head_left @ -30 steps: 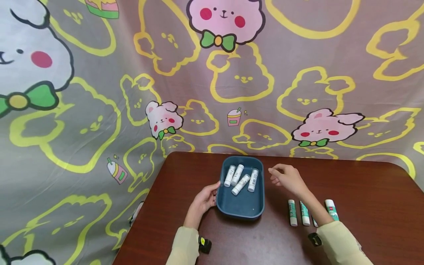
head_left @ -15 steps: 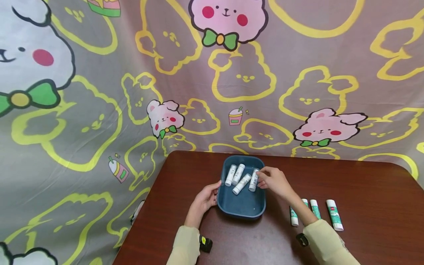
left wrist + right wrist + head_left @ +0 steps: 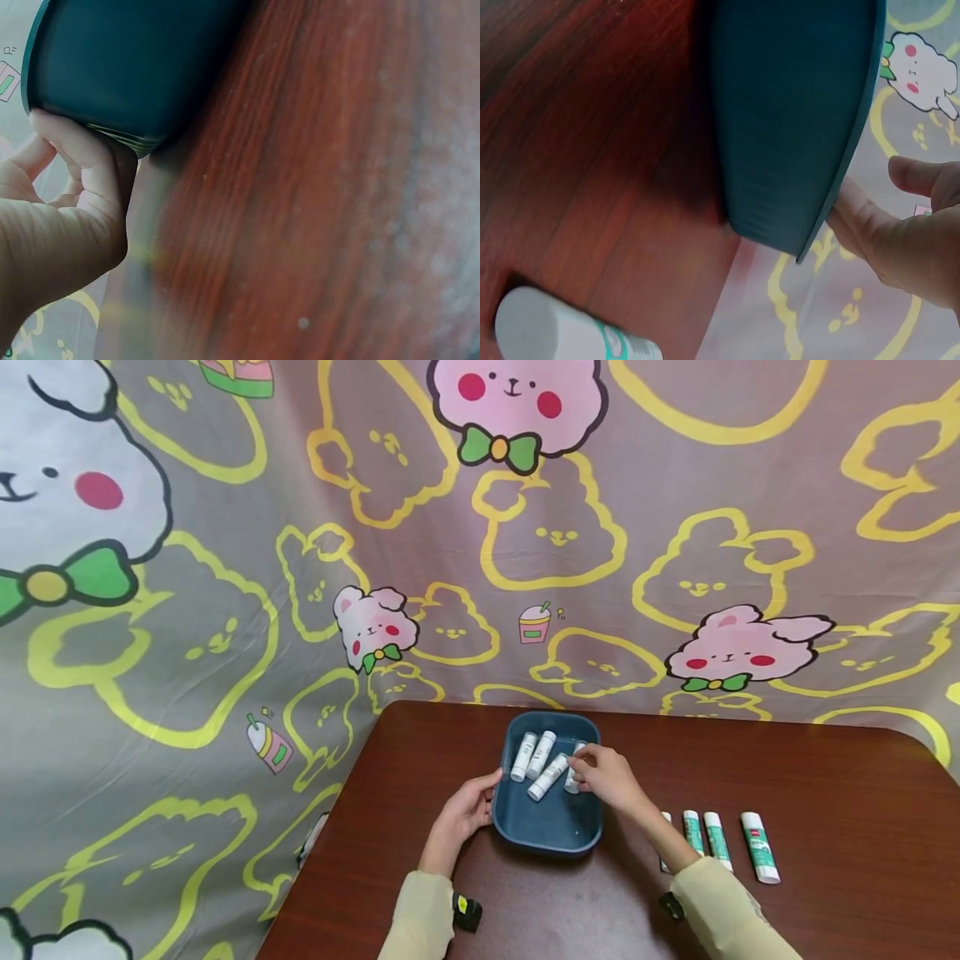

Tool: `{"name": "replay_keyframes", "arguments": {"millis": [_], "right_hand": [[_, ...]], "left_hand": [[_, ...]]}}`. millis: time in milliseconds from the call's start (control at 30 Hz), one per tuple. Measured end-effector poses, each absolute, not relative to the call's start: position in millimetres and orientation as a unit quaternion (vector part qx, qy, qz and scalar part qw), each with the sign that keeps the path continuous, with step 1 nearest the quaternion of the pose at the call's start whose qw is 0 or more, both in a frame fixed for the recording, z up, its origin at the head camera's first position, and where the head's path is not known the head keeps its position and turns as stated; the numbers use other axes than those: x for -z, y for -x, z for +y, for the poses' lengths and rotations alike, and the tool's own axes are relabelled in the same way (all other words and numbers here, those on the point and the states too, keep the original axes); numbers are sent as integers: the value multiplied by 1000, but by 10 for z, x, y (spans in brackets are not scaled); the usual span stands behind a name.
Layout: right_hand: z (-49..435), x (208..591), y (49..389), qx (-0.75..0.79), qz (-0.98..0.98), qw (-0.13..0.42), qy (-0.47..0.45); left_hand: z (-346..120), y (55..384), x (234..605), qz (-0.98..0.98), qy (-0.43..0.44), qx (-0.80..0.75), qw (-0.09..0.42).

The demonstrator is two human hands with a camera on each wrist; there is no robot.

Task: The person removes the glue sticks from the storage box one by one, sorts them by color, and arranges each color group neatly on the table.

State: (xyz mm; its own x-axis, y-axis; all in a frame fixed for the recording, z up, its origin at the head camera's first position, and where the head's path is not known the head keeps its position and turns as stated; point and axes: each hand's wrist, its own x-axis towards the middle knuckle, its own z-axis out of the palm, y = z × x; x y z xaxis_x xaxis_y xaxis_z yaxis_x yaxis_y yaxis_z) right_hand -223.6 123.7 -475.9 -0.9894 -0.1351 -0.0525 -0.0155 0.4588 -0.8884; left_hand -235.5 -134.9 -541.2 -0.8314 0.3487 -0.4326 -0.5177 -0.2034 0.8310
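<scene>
Several white glue sticks lie in the upper half of a dark blue plastic bin on the table. At the bin's left side, my left hand holds it, with the thumb at the rim and the other fingers bent below. My right hand reaches over the right wall, its fingertips above the rightmost white glue stick, partly covering it. In the right wrist view the thumb stands apart from the fingers, whose tips the bin wall hides. Whether they touch the stick is unclear.
Green-and-white glue sticks stand in a row on the brown table, right of the bin, partly behind my right forearm. A larger one is at the row's right end. A cartoon-printed cloth hangs behind and to the left.
My right hand has moved left from beside the bin, over its right wall, to the rightmost white glue stick. My left hand has stayed on the bin.
</scene>
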Motion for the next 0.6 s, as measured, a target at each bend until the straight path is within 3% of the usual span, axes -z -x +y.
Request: {"name": "replay_keyframes", "arguments": {"millis": [167, 433, 600], "right_hand": [[1160, 4774, 2261, 458, 887, 45, 44], [1034, 4841, 2391, 445, 891, 82, 25], [999, 4910, 2479, 428, 901, 65, 28]], "left_hand": [[-1350, 2354, 5416, 563, 72, -774, 281], [-1361, 2365, 5432, 563, 73, -774, 281], [-1356, 2362, 5429, 564, 69, -773, 282]]}}
